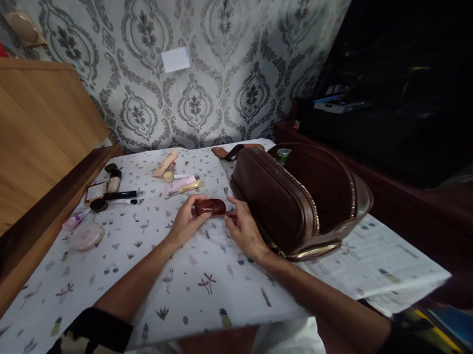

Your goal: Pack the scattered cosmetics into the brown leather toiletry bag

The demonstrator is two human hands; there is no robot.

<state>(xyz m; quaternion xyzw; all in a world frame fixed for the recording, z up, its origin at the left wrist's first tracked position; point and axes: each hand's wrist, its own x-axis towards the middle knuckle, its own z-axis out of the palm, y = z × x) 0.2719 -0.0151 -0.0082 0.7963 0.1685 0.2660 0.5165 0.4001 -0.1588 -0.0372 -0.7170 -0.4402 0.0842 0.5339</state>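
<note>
Both my hands hold a small dark red glossy case (210, 206) just above the patterned white tablecloth (194, 285). My left hand (186, 223) grips its left end with curled fingers. My right hand (244, 230) pinches its right end, fingers pressed together. Right beside my right hand stands an open brown leather toiletry bag (297, 200) with a gold zip, its mouth facing right and up.
Several cosmetics lie at the back left: a beige tube (165, 163), a black pen-like stick (120, 194), a foundation bottle (114, 181), a pink round compact (87, 237). A wooden board (24, 140) borders the left. Dark furniture stands on the right.
</note>
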